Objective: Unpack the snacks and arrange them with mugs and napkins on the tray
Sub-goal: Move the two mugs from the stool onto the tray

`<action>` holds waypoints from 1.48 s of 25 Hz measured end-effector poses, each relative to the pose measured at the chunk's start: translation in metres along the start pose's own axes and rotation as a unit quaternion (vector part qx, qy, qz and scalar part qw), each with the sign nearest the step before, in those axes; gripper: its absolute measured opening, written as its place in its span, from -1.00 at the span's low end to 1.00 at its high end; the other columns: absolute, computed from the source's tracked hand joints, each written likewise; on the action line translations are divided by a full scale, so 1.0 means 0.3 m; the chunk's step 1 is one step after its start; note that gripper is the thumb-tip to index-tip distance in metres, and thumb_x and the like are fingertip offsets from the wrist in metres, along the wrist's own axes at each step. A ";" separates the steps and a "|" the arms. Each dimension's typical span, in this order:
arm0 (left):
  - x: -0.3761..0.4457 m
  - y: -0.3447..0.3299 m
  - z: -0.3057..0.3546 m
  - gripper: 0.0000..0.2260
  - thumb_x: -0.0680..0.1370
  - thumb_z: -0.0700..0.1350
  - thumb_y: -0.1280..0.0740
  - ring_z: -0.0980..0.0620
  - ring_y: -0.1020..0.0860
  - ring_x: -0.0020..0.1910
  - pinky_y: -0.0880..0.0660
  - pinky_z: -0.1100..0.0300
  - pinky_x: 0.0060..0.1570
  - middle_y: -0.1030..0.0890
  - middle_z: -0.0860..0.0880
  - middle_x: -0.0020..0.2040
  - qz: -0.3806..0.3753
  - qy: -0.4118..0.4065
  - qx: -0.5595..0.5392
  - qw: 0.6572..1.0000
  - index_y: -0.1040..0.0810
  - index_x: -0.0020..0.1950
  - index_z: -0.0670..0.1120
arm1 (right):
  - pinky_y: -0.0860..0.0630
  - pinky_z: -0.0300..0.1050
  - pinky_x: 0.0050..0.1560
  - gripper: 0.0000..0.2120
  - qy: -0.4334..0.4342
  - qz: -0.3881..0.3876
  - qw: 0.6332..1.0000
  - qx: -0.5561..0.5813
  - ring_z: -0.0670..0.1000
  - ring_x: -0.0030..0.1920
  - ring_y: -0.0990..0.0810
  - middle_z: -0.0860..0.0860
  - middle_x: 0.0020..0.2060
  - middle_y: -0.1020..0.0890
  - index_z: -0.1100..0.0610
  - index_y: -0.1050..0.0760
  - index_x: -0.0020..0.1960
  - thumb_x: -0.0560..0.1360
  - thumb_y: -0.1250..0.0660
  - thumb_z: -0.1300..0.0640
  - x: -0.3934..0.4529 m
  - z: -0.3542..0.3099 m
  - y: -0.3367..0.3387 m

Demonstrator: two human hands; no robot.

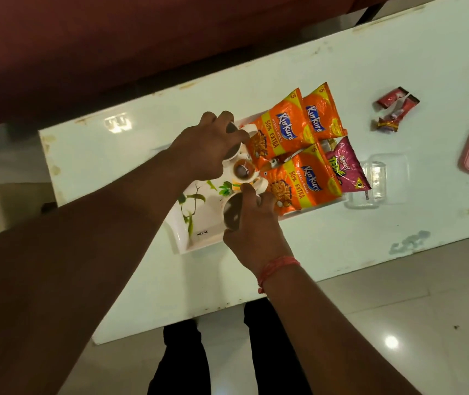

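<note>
Both hands are busy over the white rectangular tray with green leaf prints (196, 223). The left hand (207, 143) curls its fingers round a white mug (34, 149) at the far side of the tray. The right hand (251, 223) grips a second white mug (231, 210) at the near side. Between them sits a third small cup with brown drink in it (42, 170). I cannot tell if the two held mugs are resting on the tray or lifted a little.

The three orange crinkly snack packets (293, 129) and the pink snack packet (344, 166) lie on the right part of the tray, touching each other and piled a bit. One orange packet's corner sits right next to the brown cup.

What could go wrong? The mugs are crowded — if a hand bumps the middle cup, the drink could spill on the packets. A tipped mug could also slosh. The slippery packets could slide off the tray's right edge, where they already hang over.

There is open room on the tray's left part, over the leaf prints. The pale glossy table (398, 67) has lots of free space far and right, but the tray's near corner sits close to the table's front edge. A clear plastic box (375, 181) sits just beside the packets, so there is little room on that side.
</note>
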State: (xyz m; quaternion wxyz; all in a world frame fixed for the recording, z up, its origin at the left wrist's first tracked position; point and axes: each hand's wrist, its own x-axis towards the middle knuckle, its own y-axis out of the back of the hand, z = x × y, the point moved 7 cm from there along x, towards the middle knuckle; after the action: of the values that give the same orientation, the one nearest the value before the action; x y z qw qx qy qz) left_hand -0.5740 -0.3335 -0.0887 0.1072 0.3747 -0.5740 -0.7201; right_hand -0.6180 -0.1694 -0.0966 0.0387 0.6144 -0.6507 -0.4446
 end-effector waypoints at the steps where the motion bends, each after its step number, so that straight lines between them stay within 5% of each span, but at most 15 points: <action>1: 0.010 0.003 -0.002 -0.28 0.35 -0.19 -0.49 -0.23 -0.35 0.33 -0.59 -0.07 -0.10 -0.30 -0.14 0.42 0.002 -0.003 0.004 1.000 -0.31 0.44 0.11 | -0.51 0.02 0.21 -0.13 0.003 0.003 1.000 -0.003 0.21 0.30 -0.38 0.14 0.31 -0.27 0.03 -0.14 0.48 0.31 -0.54 0.16 0.004 -0.004 -0.002; 6: 0.019 -0.009 -0.014 -0.24 0.38 -0.22 -0.50 -0.24 -0.27 0.43 -0.61 -0.15 0.03 -0.22 -0.14 0.50 -0.004 -0.019 -0.021 1.000 -0.27 0.49 0.10 | -0.56 0.03 0.16 -0.16 0.000 0.027 0.999 -0.024 0.22 0.27 -0.45 0.15 0.32 -0.29 0.00 -0.14 0.45 0.33 -0.55 0.07 0.018 -0.018 -0.021; 9: 0.006 -0.003 -0.016 -0.22 0.44 -0.16 -0.50 -0.25 -0.15 0.53 -0.47 -0.23 0.28 -0.13 -0.17 0.57 -0.006 -0.034 -0.010 0.999 -0.20 0.56 0.14 | -0.56 0.04 0.16 -0.16 -0.019 0.043 0.998 -0.033 0.25 0.27 -0.46 0.16 0.32 -0.29 0.00 -0.17 0.44 0.31 -0.56 0.01 0.032 -0.009 -0.023; 12: -0.075 0.038 -0.032 -0.33 0.46 -0.09 -0.47 -0.24 -0.19 0.52 -0.36 -0.21 0.39 -0.20 -0.19 0.55 0.101 0.000 -0.093 0.991 -0.29 0.53 0.10 | -0.53 0.06 0.19 -0.14 -0.035 0.058 0.997 -0.040 0.25 0.26 -0.46 0.17 0.31 -0.32 0.01 -0.20 0.45 0.30 -0.57 -0.07 0.041 -0.002 -0.019; 14: -0.212 0.038 -0.067 -0.52 0.46 -0.17 -0.43 -0.16 -0.40 0.36 -0.48 0.00 0.28 -0.38 -0.16 0.36 0.261 0.122 -0.264 0.920 -0.46 0.37 -0.01 | -0.52 0.04 0.19 -0.12 -0.040 0.077 0.995 -0.044 0.24 0.22 -0.49 0.17 0.27 -0.35 0.00 -0.20 0.46 0.28 -0.58 -0.12 0.047 -0.008 -0.014; 16: -0.350 -0.069 -0.057 -0.68 0.50 -0.22 -0.36 -0.05 -0.50 0.15 -0.52 0.08 0.20 -0.40 -0.07 0.19 0.301 0.271 -0.420 0.812 -0.52 0.24 -0.05 | -0.50 0.04 0.22 -0.09 -0.048 0.094 0.992 -0.067 0.22 0.20 -0.49 0.18 0.25 -0.37 0.04 -0.21 0.46 0.27 -0.56 -0.20 0.051 -0.010 -0.009; 20: -0.405 -0.308 0.137 -0.71 0.67 -0.12 -0.18 0.00 -0.58 0.19 -0.56 0.02 0.20 -0.52 -0.09 0.31 0.079 0.345 -0.674 0.648 -0.48 0.38 0.06 | -0.43 -0.05 0.28 -0.13 -0.048 0.107 0.989 -0.094 0.16 0.28 -0.38 0.16 0.31 -0.37 0.14 -0.22 0.47 0.34 -0.49 -0.21 0.042 0.009 -0.011; 22: -0.398 -0.327 0.175 -0.68 0.69 -0.08 -0.12 0.02 -0.57 0.23 -0.59 0.03 0.17 -0.54 -0.05 0.35 0.053 0.345 -0.724 0.595 -0.44 0.42 0.14 | -0.42 -0.07 0.28 -0.17 -0.053 0.118 0.988 -0.090 0.15 0.30 -0.35 0.15 0.32 -0.37 0.15 -0.21 0.48 0.36 -0.49 -0.13 0.038 0.022 -0.007; 31: -0.375 -0.317 0.169 -0.70 0.66 -0.08 -0.14 -0.04 -0.55 0.27 -0.55 -0.12 0.24 -0.57 -0.01 0.30 0.096 0.378 -0.695 0.605 -0.49 0.36 0.08 | -0.42 -0.12 0.23 -0.17 -0.047 0.124 0.985 -0.112 0.12 0.28 -0.38 0.14 0.30 -0.39 0.15 -0.24 0.47 0.36 -0.48 -0.18 0.044 0.028 -0.001; 37: -0.379 -0.321 0.160 -0.68 0.69 -0.02 -0.14 -0.09 -0.50 0.34 -0.50 -0.11 0.31 -0.50 -0.07 0.40 0.115 0.386 -0.683 0.609 -0.40 0.45 0.06 | -0.48 0.01 0.23 0.03 -0.053 0.109 0.991 -0.055 0.21 0.33 -0.38 0.20 0.32 -0.32 0.07 -0.08 0.56 0.30 -0.57 -0.16 0.004 0.020 0.035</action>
State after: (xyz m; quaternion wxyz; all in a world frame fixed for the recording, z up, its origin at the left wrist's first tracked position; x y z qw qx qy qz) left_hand -0.5001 -0.2007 -0.1258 0.6257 0.3675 0.1401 -0.6736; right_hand -0.6298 -0.1688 -0.0943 0.0861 0.5123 -0.6894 -0.5049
